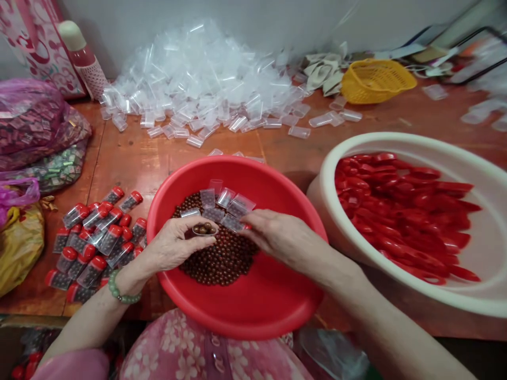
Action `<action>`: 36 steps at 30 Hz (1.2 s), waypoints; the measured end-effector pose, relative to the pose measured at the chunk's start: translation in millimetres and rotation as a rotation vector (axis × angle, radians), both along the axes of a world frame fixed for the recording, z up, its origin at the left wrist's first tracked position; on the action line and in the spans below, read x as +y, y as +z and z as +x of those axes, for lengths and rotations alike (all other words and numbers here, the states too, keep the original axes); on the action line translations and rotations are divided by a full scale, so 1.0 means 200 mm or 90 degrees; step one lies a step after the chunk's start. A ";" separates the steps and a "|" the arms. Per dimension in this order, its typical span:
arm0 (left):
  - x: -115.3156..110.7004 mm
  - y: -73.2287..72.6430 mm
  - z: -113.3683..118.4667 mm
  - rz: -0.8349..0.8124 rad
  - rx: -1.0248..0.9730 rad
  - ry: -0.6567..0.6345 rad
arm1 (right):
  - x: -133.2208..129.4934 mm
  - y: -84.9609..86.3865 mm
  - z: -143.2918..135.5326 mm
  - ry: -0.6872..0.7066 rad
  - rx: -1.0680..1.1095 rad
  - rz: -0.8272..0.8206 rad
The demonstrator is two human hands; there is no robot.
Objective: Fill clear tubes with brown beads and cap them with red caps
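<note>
My left hand (174, 244) holds a small clear plastic tube (205, 235) between thumb and fingers, its open mouth up and brown balls inside. The fingers of my right hand (273, 232) are drawn together, with a small red cap (246, 227) partly showing at their tips. Both hands are over a red basin (253, 311) that contains many loose brown balls (222, 266). Several clear tubes (240, 206) lie on the balls, right by my right fingertips.
Filled tubes with red caps (95, 237) lie left of the basin. To the right, a white basin (396, 138) holds red plastic pieces (404, 211). Behind are a heap of clear tubes (206, 79), a yellow basket (376, 79) and a bottle (79, 53). Plastic bags (35, 121) stand far left.
</note>
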State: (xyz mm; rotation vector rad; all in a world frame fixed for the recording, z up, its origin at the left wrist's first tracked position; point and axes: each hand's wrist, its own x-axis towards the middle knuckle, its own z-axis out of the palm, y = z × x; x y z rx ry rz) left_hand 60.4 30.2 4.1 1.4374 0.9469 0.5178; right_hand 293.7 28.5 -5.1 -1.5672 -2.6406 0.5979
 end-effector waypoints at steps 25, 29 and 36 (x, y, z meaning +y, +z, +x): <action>-0.03 0.03 -0.01 -0.067 -0.082 0.021 | 0.02 -0.09 0.14 -0.279 0.335 -0.311; -0.04 0.03 0.01 -0.116 -0.119 0.026 | 0.02 -0.07 0.04 -0.389 0.572 -0.433; -0.07 -0.01 0.01 -0.221 -0.200 0.034 | -0.04 0.04 -0.10 -0.247 0.604 -0.420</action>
